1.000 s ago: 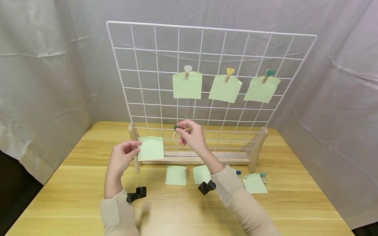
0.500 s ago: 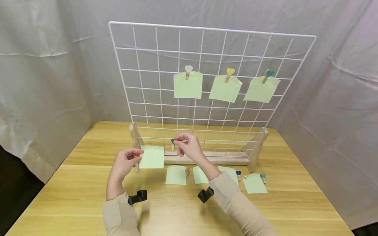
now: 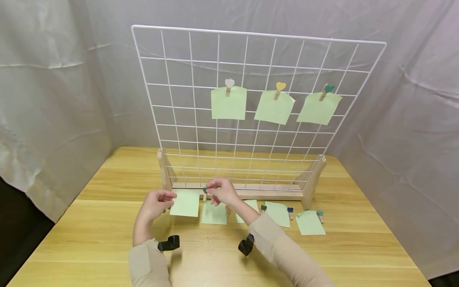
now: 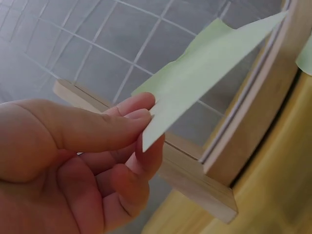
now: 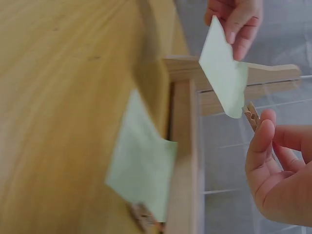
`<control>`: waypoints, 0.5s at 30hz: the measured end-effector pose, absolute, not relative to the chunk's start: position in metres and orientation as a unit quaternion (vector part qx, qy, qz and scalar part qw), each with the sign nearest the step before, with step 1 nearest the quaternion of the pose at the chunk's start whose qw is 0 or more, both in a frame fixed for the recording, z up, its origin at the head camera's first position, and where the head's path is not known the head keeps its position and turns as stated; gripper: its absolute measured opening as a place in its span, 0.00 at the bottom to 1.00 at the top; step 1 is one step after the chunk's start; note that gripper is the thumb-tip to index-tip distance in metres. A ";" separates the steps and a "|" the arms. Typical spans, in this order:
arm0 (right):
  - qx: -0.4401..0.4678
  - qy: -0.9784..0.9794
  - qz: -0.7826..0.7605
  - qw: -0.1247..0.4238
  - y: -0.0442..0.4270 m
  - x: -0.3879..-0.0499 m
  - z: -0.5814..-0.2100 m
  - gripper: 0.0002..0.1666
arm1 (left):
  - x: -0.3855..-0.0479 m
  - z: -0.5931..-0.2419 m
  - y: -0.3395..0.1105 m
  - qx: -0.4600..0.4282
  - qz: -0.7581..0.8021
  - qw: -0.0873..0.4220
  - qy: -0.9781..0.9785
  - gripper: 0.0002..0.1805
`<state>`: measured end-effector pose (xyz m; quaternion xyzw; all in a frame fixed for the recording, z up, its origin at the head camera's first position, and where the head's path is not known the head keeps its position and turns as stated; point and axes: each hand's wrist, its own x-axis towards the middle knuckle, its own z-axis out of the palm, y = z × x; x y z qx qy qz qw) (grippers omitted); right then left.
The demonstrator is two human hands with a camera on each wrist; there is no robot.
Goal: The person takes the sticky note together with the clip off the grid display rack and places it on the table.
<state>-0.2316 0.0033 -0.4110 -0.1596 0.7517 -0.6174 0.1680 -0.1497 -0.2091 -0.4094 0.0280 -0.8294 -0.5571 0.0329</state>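
My left hand (image 3: 152, 208) pinches one edge of a pale green sticky note (image 3: 185, 203) between thumb and fingers, in front of the rack's base. In the left wrist view the note (image 4: 195, 78) tilts away from the fingertips. My right hand (image 3: 225, 193) pinches a small wooden clothespin (image 3: 204, 195) with a dark green heart, just right of the note. In the right wrist view the clothespin's tip (image 5: 251, 116) points at the note's lower corner; whether they touch I cannot tell. A white wire grid (image 3: 208, 119) in wooden feet stands behind both hands.
Three green notes hang on the grid, under a white heart clothespin (image 3: 228, 85), a yellow one (image 3: 279, 88) and a green one (image 3: 327, 91). Several notes, such as this one (image 3: 213, 213), lie on the wooden table (image 3: 208, 255) beside heart clothespins, including a blue one (image 3: 290, 212).
Both hands have come down from in front of the grid towards the table, with the note and the clothespin held. The right arm has uncovered a dark green heart clothespin among the table notes.
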 end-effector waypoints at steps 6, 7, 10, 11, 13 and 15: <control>-0.136 0.762 -0.600 0.203 -0.002 -0.229 -0.426 0.05 | -0.150 -0.416 -0.208 0.040 -0.542 0.014 -0.839 0.10; -0.133 0.763 -0.597 0.207 -0.003 -0.229 -0.428 0.05 | -0.150 -0.417 -0.208 0.043 -0.541 0.013 -0.840 0.10; -0.132 0.770 -0.587 0.212 -0.005 -0.228 -0.433 0.05 | -0.151 -0.421 -0.207 0.051 -0.535 0.007 -0.844 0.10; -0.131 0.773 -0.583 0.214 -0.006 -0.228 -0.434 0.05 | -0.151 -0.423 -0.207 0.055 -0.533 0.004 -0.845 0.10; -0.133 0.778 -0.574 0.219 -0.008 -0.228 -0.436 0.05 | -0.151 -0.425 -0.207 0.063 -0.533 -0.002 -0.844 0.09; -0.132 0.782 -0.566 0.225 -0.009 -0.227 -0.438 0.05 | -0.151 -0.427 -0.206 0.069 -0.532 -0.009 -0.844 0.09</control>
